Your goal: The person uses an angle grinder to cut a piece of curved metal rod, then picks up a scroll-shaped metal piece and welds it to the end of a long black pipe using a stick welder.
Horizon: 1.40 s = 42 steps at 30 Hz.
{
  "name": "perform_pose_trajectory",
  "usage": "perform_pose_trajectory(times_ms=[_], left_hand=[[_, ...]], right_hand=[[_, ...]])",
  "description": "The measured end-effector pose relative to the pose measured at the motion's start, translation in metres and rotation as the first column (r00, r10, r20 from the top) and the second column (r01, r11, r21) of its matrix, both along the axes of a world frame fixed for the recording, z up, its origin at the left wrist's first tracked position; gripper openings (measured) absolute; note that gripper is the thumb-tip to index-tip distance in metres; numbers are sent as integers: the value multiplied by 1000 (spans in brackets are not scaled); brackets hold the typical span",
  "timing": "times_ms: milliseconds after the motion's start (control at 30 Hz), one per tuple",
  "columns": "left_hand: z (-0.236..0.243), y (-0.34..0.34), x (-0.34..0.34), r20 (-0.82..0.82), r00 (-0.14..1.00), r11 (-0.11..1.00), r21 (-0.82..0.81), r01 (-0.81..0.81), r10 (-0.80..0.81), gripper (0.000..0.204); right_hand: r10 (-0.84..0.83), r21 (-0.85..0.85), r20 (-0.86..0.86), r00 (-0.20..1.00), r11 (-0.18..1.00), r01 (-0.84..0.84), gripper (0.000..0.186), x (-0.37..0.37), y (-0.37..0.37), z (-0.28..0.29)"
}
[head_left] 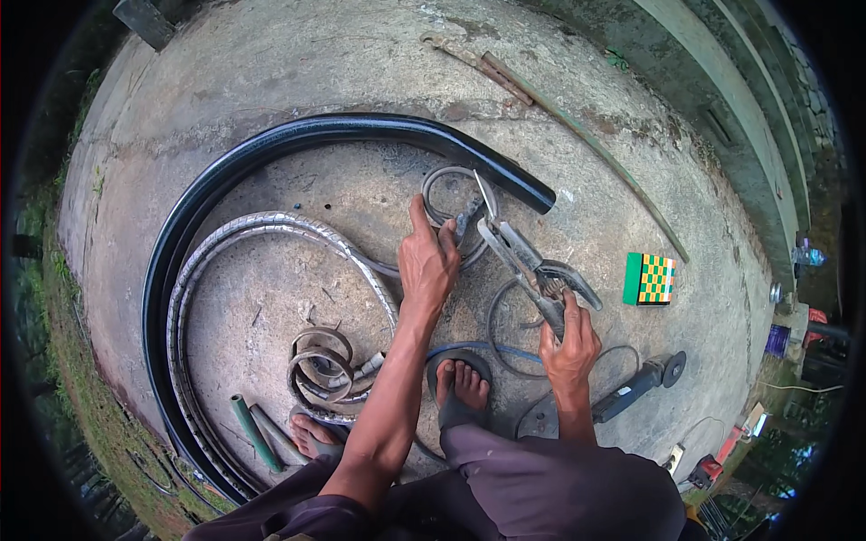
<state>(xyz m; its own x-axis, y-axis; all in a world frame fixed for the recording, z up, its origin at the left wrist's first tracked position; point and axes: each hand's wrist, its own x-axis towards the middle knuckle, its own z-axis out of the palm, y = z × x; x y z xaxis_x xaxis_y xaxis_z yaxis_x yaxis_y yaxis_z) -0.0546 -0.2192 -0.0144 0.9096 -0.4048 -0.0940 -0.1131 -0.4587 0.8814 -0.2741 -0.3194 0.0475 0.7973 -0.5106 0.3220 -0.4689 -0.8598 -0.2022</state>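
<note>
My left hand reaches forward with its index finger extended along a thin grey looped hose or cable. Its thumb side presses on a short scuffed grey-blue piece, whose kind I cannot make out. On the right, my right hand is closed round the handle of a pliers-like hand tool. That tool has long grey handles, a coil spring between them and a pale pointed blade at its far end. The blade's tip rises just beyond the grey-blue piece; whether they touch is unclear.
A thick black hose arcs round a coiled metallic-looking hose. Spiral strips and a green tube lie near my feet. To the right are a checkered box, an angle grinder and a long rod.
</note>
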Motion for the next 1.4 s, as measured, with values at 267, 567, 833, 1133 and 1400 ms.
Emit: perform_pose_trajectory(times_ms=[267,567,833,1133,1400], left_hand=[[-2,0,3,50,999,998,61,-23,20,56],[-2,-1,0,69,997,997,68,-36,31,52],[-1,-1,0,44,999,998,58,-33,30,53],[-4,-2,-1,55,998,999,0,-33,33,57],[2,0,-2,6,999,995,95,-40,39,52]], right_hand=[[-40,78,2,999,996,40,56,-6,3,-8],[-48,60,77,996,997,44,62,-19,-1,-12],[-15,25,27,1000,1000,14,62,-12,0,-13],[-22,-2,-27,999,1000,22,61,-9,3,-7],[4,-33,-11,1000,999,-4,55,-9,5,-10]])
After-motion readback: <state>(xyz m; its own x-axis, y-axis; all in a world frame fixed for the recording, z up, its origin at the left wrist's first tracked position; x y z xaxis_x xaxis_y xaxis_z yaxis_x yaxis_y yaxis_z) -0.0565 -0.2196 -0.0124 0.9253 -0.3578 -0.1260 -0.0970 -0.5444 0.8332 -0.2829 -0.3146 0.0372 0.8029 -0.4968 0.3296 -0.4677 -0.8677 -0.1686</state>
